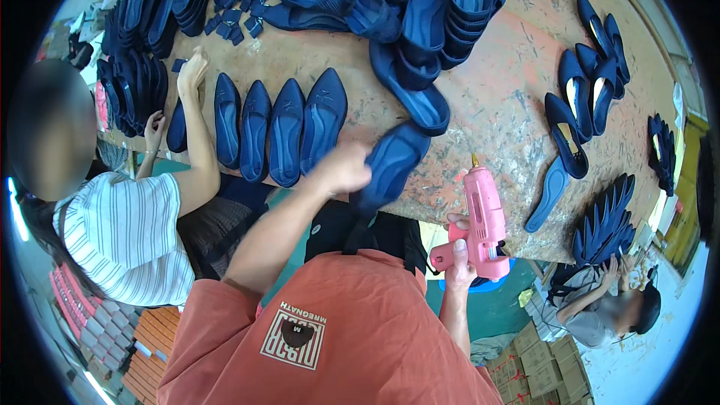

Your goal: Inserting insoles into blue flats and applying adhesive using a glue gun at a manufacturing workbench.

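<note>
We found the right hand, fingers curled round a pink glue gun, at two o'clock from the wearer, the left hand, whose finger state we could not tell, at a navy shoe at twelve, four flats at eleven, and stacked shoes at one.

A stained brown table bears dark-blue pointed shoes and small dark pieces.
</note>
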A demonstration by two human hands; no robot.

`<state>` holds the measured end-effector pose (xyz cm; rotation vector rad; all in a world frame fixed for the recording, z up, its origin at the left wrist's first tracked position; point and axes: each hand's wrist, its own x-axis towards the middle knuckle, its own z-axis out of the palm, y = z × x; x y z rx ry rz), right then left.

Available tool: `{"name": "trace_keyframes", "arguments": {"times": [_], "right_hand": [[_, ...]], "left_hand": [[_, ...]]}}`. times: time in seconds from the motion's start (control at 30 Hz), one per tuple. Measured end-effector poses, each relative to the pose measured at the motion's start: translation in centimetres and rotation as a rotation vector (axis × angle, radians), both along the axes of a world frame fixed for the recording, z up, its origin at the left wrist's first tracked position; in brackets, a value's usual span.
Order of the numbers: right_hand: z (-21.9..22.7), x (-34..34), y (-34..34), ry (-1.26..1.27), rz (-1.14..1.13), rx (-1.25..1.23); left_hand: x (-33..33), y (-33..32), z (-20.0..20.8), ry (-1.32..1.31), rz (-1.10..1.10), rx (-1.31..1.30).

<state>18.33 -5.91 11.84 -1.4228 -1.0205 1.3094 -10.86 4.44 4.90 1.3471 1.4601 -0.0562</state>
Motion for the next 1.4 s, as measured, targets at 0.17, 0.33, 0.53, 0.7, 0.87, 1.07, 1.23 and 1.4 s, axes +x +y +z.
{"name": "trace_keyframes", "arguments": {"times": [0.17, 0.33, 0.53, 0.7, 0.87, 1.07, 1.23, 1.4], "right_hand": [[-0.7, 0.4, -0.9, -0.103, 0.102, -0.249], [-5.2, -1.3, -0.7, -0.312, 0.280, -0.480], [-6.3, -4.2, 1.6, -0.474, 0.345, -0.328], [-6.8, -5.8, 3.1, -0.565, 0.326, -0.325], [-6.1, -6.5, 3.5, -0.581, 0.307, -0.360], [-8.0, -5.0, 1.4, -0.617, 0.299, -0.308], [-7.9, -6.2, 1.6, -0.658, 0.345, -0.203], [-7.5, -6.1, 1.7, -0.692, 0.330, -0.252]], "left_hand": [[4.6, -12.6, -4.1, 0.180, 0.338, 0.374], [6.8, -13.5, -5.1, 0.157, 0.492, 0.344], [6.6, -12.7, -6.8, 0.265, 0.495, 0.312], [6.5, -12.6, -7.1, 0.248, 0.467, 0.294], [6.1, -12.6, -7.2, 0.228, 0.472, 0.291], [6.2, -12.5, -7.1, 0.197, 0.500, 0.293], [6.2, -12.4, -7.1, 0.212, 0.463, 0.295], [6.0, -12.6, -7.3, 0.211, 0.451, 0.294]]}}
